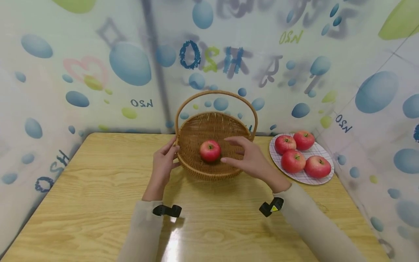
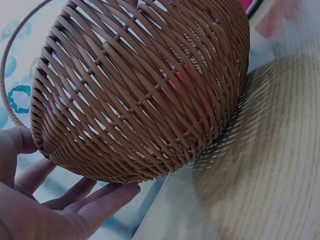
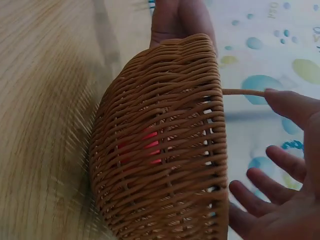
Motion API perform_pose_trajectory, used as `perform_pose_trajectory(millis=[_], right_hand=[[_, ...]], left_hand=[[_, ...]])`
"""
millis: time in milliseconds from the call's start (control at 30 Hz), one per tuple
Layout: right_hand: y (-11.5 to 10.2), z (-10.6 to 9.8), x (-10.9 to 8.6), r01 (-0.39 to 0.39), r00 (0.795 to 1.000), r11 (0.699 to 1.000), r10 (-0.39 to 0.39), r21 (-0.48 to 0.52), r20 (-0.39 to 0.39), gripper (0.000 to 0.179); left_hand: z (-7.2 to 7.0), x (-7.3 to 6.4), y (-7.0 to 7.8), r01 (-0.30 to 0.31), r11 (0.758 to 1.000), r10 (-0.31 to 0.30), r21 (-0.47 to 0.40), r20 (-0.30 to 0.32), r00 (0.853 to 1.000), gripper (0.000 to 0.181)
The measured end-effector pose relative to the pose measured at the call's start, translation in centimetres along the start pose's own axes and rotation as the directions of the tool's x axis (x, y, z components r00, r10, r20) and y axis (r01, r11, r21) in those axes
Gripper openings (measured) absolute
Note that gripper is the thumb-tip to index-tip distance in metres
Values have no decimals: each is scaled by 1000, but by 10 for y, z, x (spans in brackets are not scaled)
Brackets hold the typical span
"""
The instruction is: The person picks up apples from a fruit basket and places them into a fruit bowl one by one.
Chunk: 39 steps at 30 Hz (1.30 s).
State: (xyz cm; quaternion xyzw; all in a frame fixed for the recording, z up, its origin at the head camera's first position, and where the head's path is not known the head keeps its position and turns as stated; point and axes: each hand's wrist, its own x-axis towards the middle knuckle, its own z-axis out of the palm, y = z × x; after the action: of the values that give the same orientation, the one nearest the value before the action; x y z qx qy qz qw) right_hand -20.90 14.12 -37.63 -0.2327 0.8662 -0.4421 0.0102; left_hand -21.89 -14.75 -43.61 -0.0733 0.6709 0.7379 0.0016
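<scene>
A brown wicker basket with a tall arched handle stands at the back of the table, its opening tilted toward me. One red apple lies inside it; through the weave the apple shows as a red patch in the left wrist view. My left hand holds the basket's left rim, thumb near the handle's foot and fingers along the outer side. Over the right part of the opening is my right hand, thumb and fingers spread apart beside the apple, with nothing between them.
A white plate with a thin grid pattern bears several red apples at the table's right. The wooden table meets a wall with blue and green printed spots behind the basket.
</scene>
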Motion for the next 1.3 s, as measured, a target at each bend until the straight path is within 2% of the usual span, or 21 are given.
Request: perform_pose_trajectory(millis=[133,300,667,833,1033,1300], right_hand=[[2,9,17,9,998,998,-5,-64,63,62],[7,19,35,28,997,993,-20,-112,73,65],[19,29,70,-35,982,973,75,-229,171,72],[26,31,79,-67,972,963,122,-261,202,74],[31,36,91,-31,966,951,107,-306,235,76],[29,41,96,-32,956,946,123,-324,265,77]], left_hand=[[-2,0,-1,0,1000,0,2,1,1000,50],[-2,0,-1,5,1000,-5,0,-2,1000,50],[-1,1,-1,20,1000,-20,-12,-6,1000,50],[0,3,-1,21,1000,-21,-13,0,1000,49],[0,2,2,30,999,-30,-21,-4,1000,50],[1,2,1,35,999,-35,-17,-4,999,49]])
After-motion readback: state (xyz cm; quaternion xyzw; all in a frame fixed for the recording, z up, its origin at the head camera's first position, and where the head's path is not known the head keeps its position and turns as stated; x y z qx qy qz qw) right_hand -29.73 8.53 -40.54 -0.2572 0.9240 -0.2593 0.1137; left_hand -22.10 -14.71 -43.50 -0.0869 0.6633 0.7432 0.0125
